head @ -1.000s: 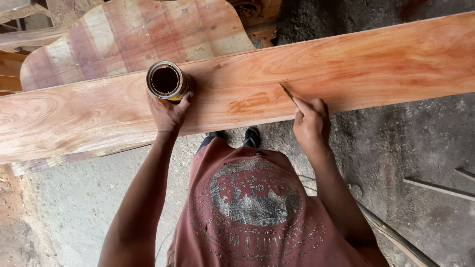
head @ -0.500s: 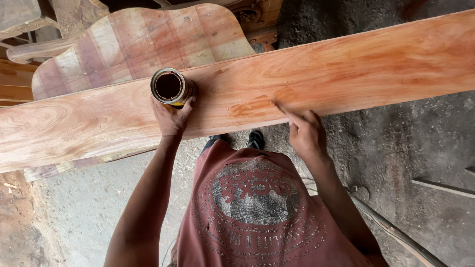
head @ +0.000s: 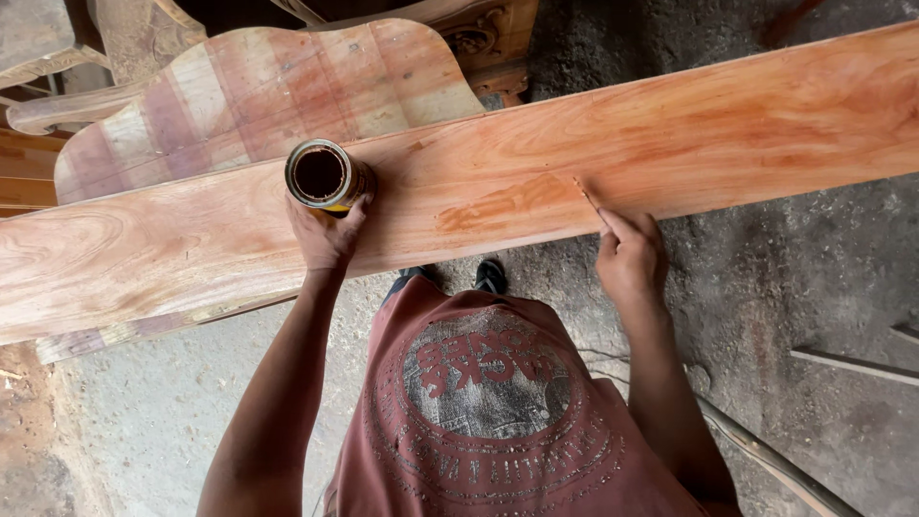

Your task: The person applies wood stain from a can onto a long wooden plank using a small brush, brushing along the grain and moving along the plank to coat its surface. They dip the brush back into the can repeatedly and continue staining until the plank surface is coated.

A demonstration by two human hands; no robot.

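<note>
I see one long plank (head: 670, 144) running across the view from nine o'clock up toward two o'clock, its upper face reddish and glossy. One open tin (head: 322, 175) stands on it at about eleven o'clock from centre, dark liquid inside. My left hand (head: 325, 235) sits just below the tin, fingers wrapped up around its side, gripping it. My right hand (head: 630, 257) rests on the plank's near edge at about three o'clock, fingers pinched together on one thin stick (head: 586, 191) that lies flat on the wood and points toward eleven o'clock; whether it carries bristles I cannot tell. Behind the plank, at twelve o'clock, lies one curved striped panel (head: 258, 96). Two shoes (head: 490, 276) show under the plank at centre. One bar (head: 852, 364) lies on the concrete floor (head: 814, 278) at four o'clock.
</note>
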